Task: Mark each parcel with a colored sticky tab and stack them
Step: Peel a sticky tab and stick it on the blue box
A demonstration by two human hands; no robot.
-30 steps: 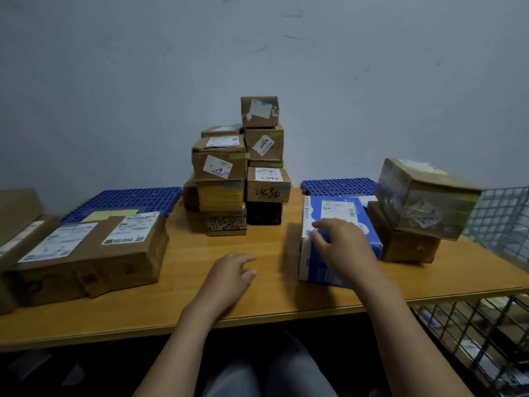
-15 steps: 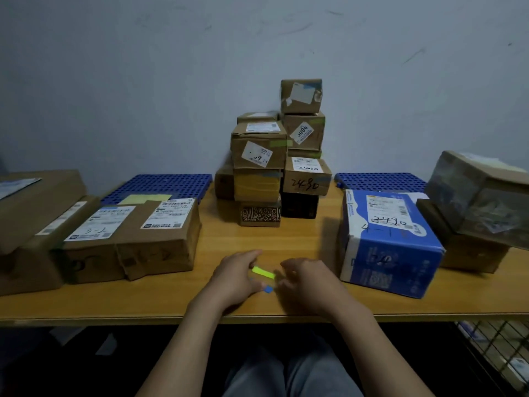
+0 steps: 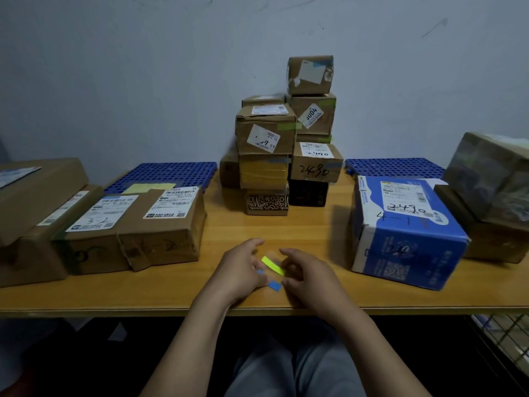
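1. The yellow tab (image 3: 273,265) is pinched at its right end by the curled fingers of the right hand (image 3: 312,277), above the near edge of the table (image 3: 315,230).
2. The blue tab (image 3: 274,285), just beneath, is pinched by the left hand (image 3: 240,272).
3. A blue parcel (image 3: 400,224) is set to the right, and stacked parcels (image 3: 286,144) at the far wall.
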